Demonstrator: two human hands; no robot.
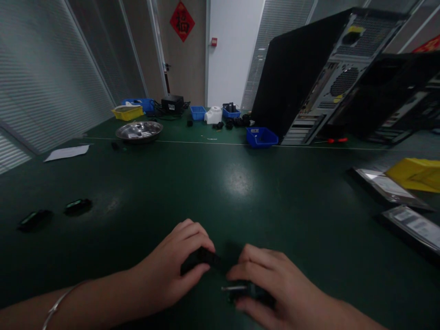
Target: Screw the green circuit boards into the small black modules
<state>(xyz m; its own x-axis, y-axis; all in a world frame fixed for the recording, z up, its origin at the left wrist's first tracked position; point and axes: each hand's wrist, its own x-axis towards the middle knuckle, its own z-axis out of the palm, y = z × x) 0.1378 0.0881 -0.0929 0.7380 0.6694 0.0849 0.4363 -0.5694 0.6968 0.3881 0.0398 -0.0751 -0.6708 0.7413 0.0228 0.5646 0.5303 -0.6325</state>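
Over the near side of the bench (206,183), my left hand (168,268) has its grip closed on a black part (209,257), long axis slanting towards my right hand (282,282), whose grip holds a blurred metal-tipped tool (237,288), pointing left, nearer me.

"福" on red diamond sign (182,21)
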